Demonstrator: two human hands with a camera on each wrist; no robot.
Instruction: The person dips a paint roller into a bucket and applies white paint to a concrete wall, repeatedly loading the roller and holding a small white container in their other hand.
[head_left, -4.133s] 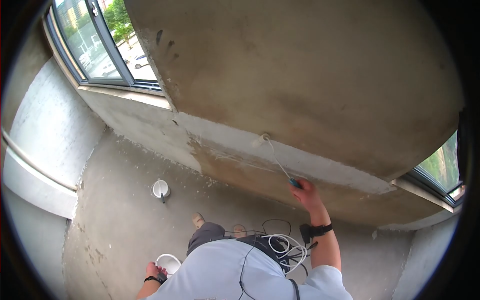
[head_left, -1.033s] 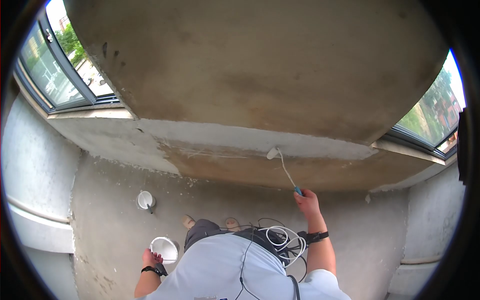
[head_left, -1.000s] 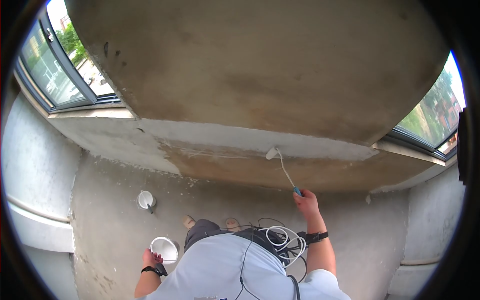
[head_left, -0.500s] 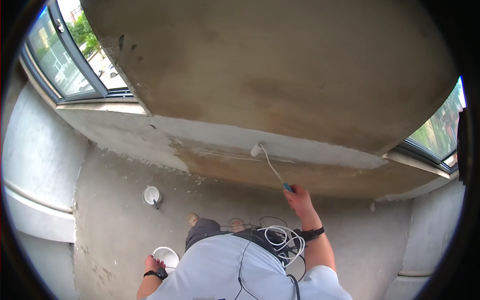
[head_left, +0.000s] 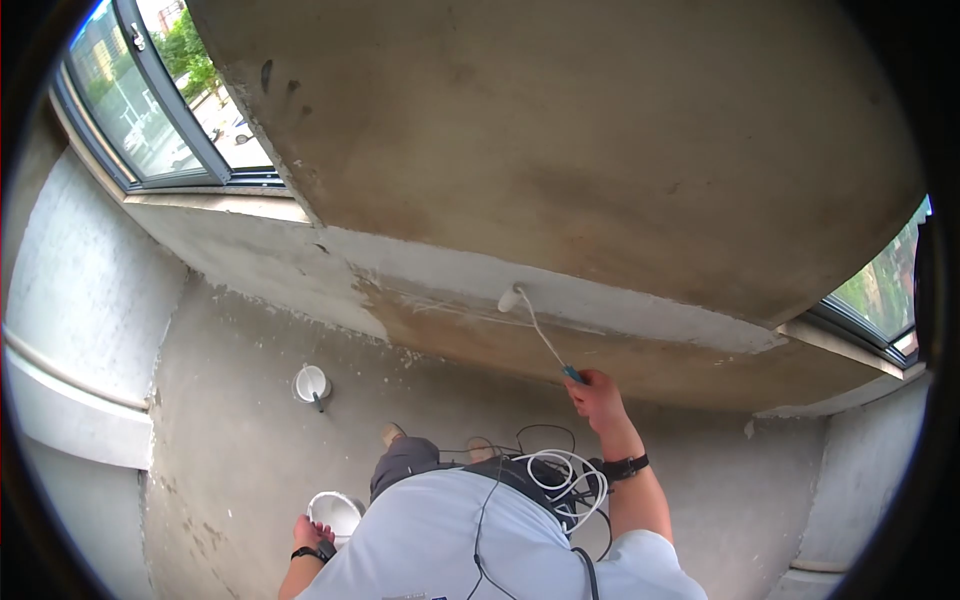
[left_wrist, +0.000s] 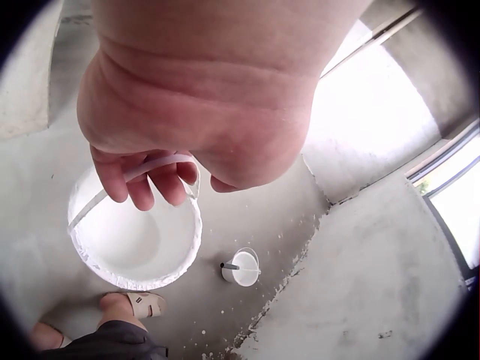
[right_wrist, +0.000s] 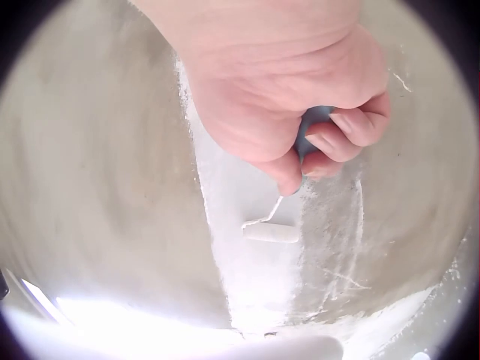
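Note:
My right hand (head_left: 600, 400) grips the blue handle of a paint roller (head_left: 511, 298), fingers curled round it. In the right wrist view the white roller sleeve (right_wrist: 271, 233) lies on the band of white paint (right_wrist: 247, 195) along the wall. My left hand (head_left: 313, 533) hangs low at my side, fingers hooked under the bail handle of a white bucket (head_left: 338, 514). The left wrist view shows white paint inside that bucket, its rim (left_wrist: 142, 282) coated, and the bail (left_wrist: 142, 171) running across the curled fingers.
On the floor stands a smaller white bucket (head_left: 312, 383) with a dark-handled tool in it. Windows open in the walls at the left (head_left: 165, 110) and right (head_left: 880, 285). White cable loops (head_left: 570, 480) hang at my waist. Brown bare wall (head_left: 470, 340) lies below the white band.
Half a second ago the roller was at nearly the same spot; a second ago it was farther right along the band. The view has tilted slightly. Both hands keep their hold.

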